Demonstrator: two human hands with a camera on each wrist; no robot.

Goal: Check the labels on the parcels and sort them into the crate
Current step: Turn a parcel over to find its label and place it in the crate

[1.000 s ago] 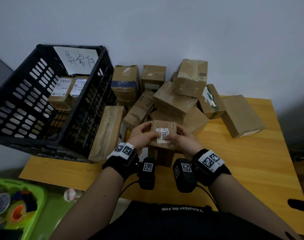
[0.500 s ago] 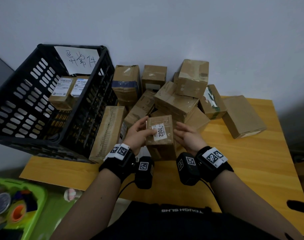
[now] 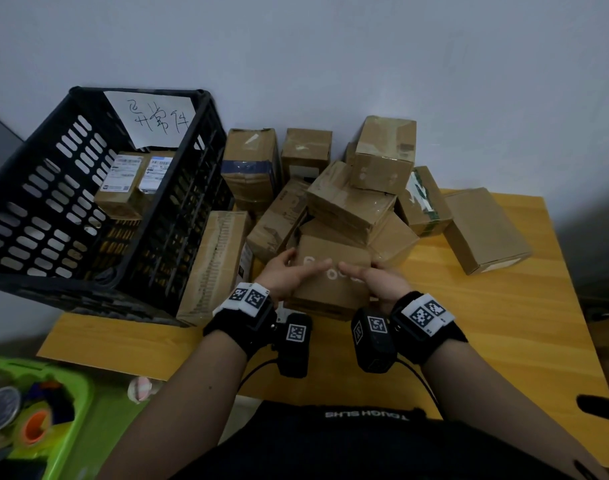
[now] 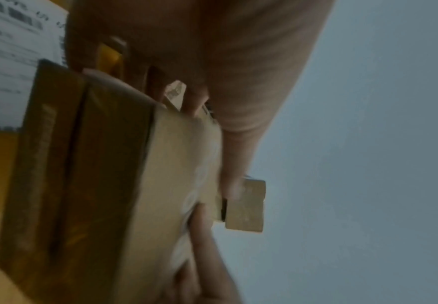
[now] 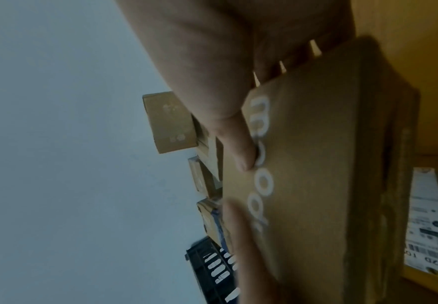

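Crate (image 3: 98, 216): black and slotted, at the left end of the bench (image 3: 503, 323), a handwritten sheet on its far wall; two labelled parcels already lie inside.
Long carton (image 3: 214, 268): leans just beside the crate's right wall.
Left hand (image 3: 289, 273): fingers curled round the left end of the held parcel, thumb laid across its top face.
Held parcel (image 3: 330, 282): a small brown carton raised just over the bench at the near edge of the pile, between both hands; the face turned up shows only pale printed letters, no shipping label.
Right hand (image 3: 374, 280): mirrors the left hand, fingers wrapped round the right end, thumb on top.
Pile (image 3: 358, 202): unsorted cartons stacked loosely against the wall, right of the crate.
Step in hand: probably turning the parcel to find its label.
Doing it well: roll it face by face with both ends pinched, clear of the pile so nothing topples, and read the label fully before carrying it left to the crate.
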